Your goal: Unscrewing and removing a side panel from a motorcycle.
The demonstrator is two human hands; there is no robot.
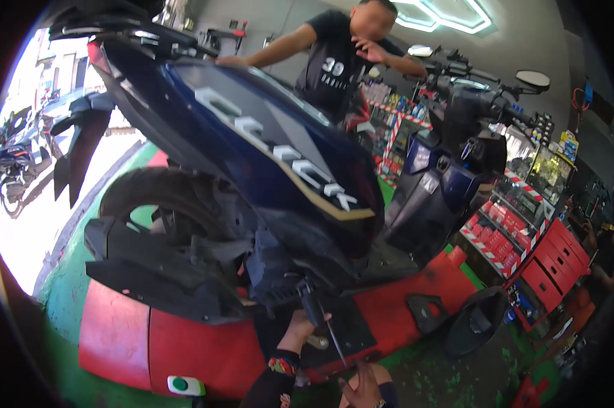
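A dark blue scooter [347, 163] with a gold stripe stands over a red platform [198, 347]. Beneath its engine casing [269, 268], my left hand [299, 332] is closed round a thick black cylinder at the top of a long metal rod [336, 341]. The rod slants down to the right, and my right hand [364, 387] grips its lower end between the fingers. Whether the black top touches the scooter I cannot tell. A metal piece [317, 341] lies on the dark plate [354, 319] beside my left hand.
Across the scooter stands a person [320, 68], one hand on its tail. Black parts [480, 319] lie at the platform's right end. A white and green bottle [186, 386] is near its front edge. A red tool cabinet [555, 265] and display shelves [500, 224] stand right.
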